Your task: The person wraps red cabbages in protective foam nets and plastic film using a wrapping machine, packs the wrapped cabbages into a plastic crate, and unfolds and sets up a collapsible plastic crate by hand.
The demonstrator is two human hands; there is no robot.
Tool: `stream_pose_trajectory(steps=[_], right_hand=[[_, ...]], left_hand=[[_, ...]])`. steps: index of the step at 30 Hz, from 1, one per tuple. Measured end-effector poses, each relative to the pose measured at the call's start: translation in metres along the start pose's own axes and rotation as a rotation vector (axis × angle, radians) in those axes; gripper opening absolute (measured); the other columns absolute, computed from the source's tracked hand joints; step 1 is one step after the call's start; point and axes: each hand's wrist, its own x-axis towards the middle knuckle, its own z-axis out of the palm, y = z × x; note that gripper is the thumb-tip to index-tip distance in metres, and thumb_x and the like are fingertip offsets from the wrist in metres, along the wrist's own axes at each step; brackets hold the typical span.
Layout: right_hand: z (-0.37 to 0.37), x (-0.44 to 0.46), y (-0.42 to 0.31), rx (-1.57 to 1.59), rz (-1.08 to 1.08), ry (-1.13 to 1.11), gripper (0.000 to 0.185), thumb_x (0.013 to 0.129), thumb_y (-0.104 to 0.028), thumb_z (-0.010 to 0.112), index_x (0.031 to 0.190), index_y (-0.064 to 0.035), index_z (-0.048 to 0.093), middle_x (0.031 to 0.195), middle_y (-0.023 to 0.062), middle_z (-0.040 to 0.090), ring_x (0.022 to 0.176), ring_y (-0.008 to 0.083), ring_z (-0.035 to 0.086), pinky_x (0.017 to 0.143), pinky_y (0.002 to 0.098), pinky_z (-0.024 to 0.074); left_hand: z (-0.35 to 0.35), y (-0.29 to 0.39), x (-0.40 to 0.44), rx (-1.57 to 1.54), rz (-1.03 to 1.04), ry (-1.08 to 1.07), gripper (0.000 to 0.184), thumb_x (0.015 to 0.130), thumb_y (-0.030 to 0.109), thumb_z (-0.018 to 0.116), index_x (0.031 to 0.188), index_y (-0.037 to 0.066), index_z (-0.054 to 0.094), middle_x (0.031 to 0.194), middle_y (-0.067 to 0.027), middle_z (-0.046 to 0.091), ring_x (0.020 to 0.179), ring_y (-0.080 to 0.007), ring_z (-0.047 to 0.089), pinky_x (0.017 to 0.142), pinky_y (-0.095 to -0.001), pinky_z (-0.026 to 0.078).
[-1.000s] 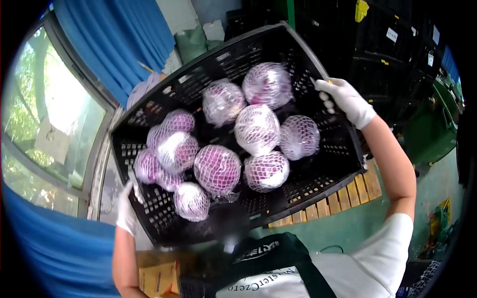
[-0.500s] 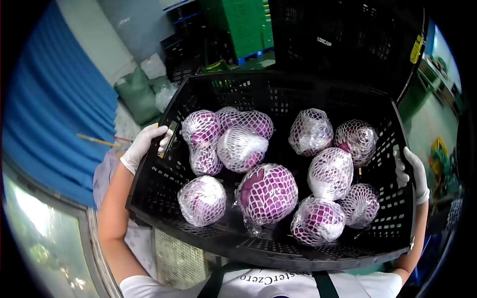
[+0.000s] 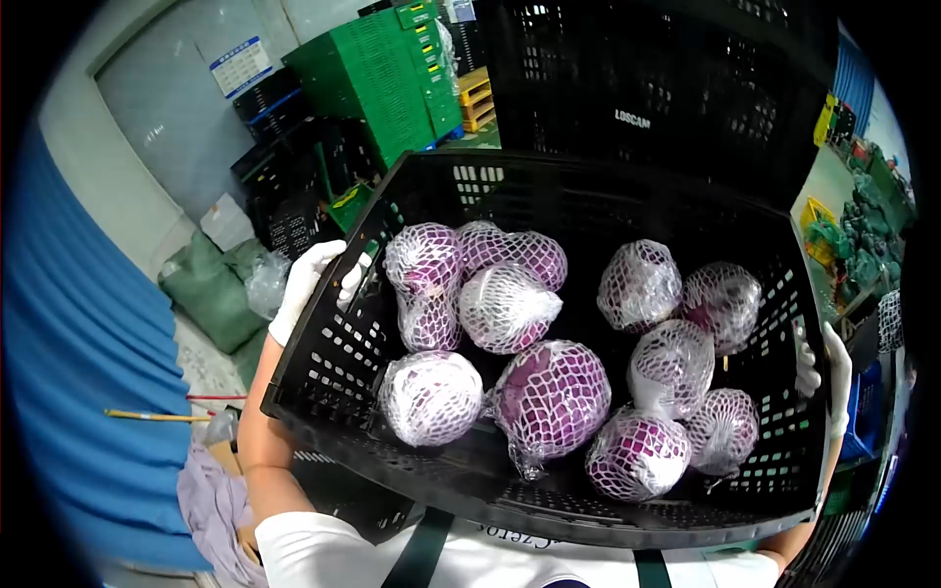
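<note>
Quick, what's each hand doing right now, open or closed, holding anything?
Left hand: closed, holding the crate by its left end.
Right hand: closed, holding the crate by its right end.

A rippled blue fabric curtain (image 3: 78,353) I saw remotely at left, bulging green sacks (image 3: 209,294) near it, stacked green plastic crates (image 3: 358,83) beyond, a rectangular blue-and-white printed notice (image 3: 241,68) to their left.
</note>
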Motion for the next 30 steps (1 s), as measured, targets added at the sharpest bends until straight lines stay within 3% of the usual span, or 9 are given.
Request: stream_pose_trajectory(steps=[4, 5, 10, 11, 13, 14, 15, 25, 30], right_hand=[[0.003, -0.005, 0.003, -0.044, -0.04, 0.027, 0.039, 0.1, -0.039, 0.044, 0.103, -0.0032, 0.059, 0.065, -0.0058, 0.05, 0.037, 0.0043, 0.033, 0.034, 0.0209, 0.0251], [0.001, -0.016, 0.0, -0.076, -0.11, -0.142, 0.038, 0.099, -0.039, 0.044, 0.107, -0.0045, 0.06, 0.07, -0.0014, 0.056, 0.046, 0.0067, 0.045, 0.043, 0.0213, 0.0377], [0.043, -0.033, 0.03, -0.087, -0.076, 0.118, 0.037, 0.099, -0.038, 0.044, 0.109, -0.0053, 0.06, 0.074, -0.0007, 0.057, 0.053, 0.0077, 0.048, 0.048, 0.0224, 0.0394], [0.052, -0.036, 0.034, -0.102, -0.068, 0.148, 0.037, 0.099, -0.038, 0.045, 0.109, -0.0054, 0.06, 0.075, -0.0006, 0.058, 0.054, 0.0079, 0.048, 0.049, 0.0227, 0.0397], [0.063, -0.05, 0.05, -0.118, -0.054, 0.232, 0.037, 0.099, -0.038, 0.045, 0.11, -0.0057, 0.06, 0.077, -0.0003, 0.058, 0.057, 0.0083, 0.049, 0.051, 0.0232, 0.0404], [0.07, -0.055, 0.053, -0.126, -0.045, 0.275, 0.037, 0.099, -0.038, 0.045, 0.11, -0.0059, 0.06, 0.078, -0.0001, 0.059, 0.058, 0.0085, 0.05, 0.052, 0.0234, 0.0407], [0.074, -0.061, 0.056, -0.132, -0.043, 0.312, 0.037, 0.099, -0.038, 0.045, 0.111, -0.0061, 0.06, 0.079, 0.0, 0.059, 0.059, 0.0087, 0.05, 0.053, 0.0236, 0.0411], [0.153, -0.099, 0.082, -0.172, 0.016, 0.485, 0.036, 0.099, -0.037, 0.046, 0.114, -0.0076, 0.06, 0.088, 0.0014, 0.062, 0.072, 0.0108, 0.055, 0.062, 0.026, 0.0445], [0.121, -0.084, 0.112, -0.179, 0.017, 0.496, 0.035, 0.098, -0.036, 0.046, 0.116, -0.0084, 0.06, 0.092, 0.0021, 0.063, 0.079, 0.0118, 0.057, 0.067, 0.0272, 0.0462]], left_hand=[[-0.005, 0.001, -0.007, 0.112, 0.075, 0.014, 0.038, 0.095, 0.032, 0.044, 0.09, -0.001, 0.062, 0.059, -0.0017, 0.055, 0.045, -0.0108, 0.047, 0.041, -0.0211, 0.038], [-0.008, -0.005, 0.025, 0.177, 0.203, -0.076, 0.04, 0.097, 0.029, 0.04, 0.094, -0.005, 0.061, 0.056, -0.0013, 0.049, 0.043, -0.0109, 0.042, 0.04, -0.023, 0.033], [-0.019, -0.008, 0.16, 0.245, 0.069, -0.273, 0.033, 0.095, 0.03, 0.048, 0.098, 0.001, 0.063, 0.062, -0.0006, 0.056, 0.045, -0.0097, 0.049, 0.041, -0.0228, 0.037], [-0.043, -0.027, 0.198, 0.4, 0.214, -0.314, 0.038, 0.095, 0.036, 0.05, 0.105, 0.002, 0.064, 0.071, -0.001, 0.062, 0.053, -0.0099, 0.054, 0.049, -0.0223, 0.043], [-0.024, -0.028, 0.187, 0.467, 0.327, 0.093, 0.05, 0.096, 0.045, 0.05, 0.115, 0.0, 0.061, 0.107, -0.009, 0.066, 0.094, -0.0131, 0.061, 0.084, -0.0267, 0.046], [-0.037, -0.033, 0.194, 0.325, 0.122, -0.044, 0.056, 0.096, 0.05, 0.049, 0.117, -0.001, 0.06, 0.109, -0.0064, 0.066, 0.099, -0.0158, 0.062, 0.084, -0.0295, 0.048], [-0.047, -0.039, 0.2, 0.345, 0.119, -0.056, 0.055, 0.096, 0.049, 0.049, 0.116, -0.001, 0.06, 0.108, -0.0069, 0.066, 0.098, -0.0164, 0.062, 0.084, -0.0299, 0.048], [-0.124, -0.125, 0.184, 0.663, 0.251, 0.1, 0.046, 0.093, 0.042, 0.051, 0.108, -0.001, 0.061, 0.101, -0.0124, 0.065, 0.093, -0.0228, 0.062, 0.08, -0.0344, 0.048], [-0.105, -0.153, 0.187, 0.771, 0.303, 0.236, 0.042, 0.091, 0.038, 0.052, 0.104, -0.001, 0.061, 0.098, -0.0151, 0.065, 0.09, -0.026, 0.062, 0.078, -0.0367, 0.049]])
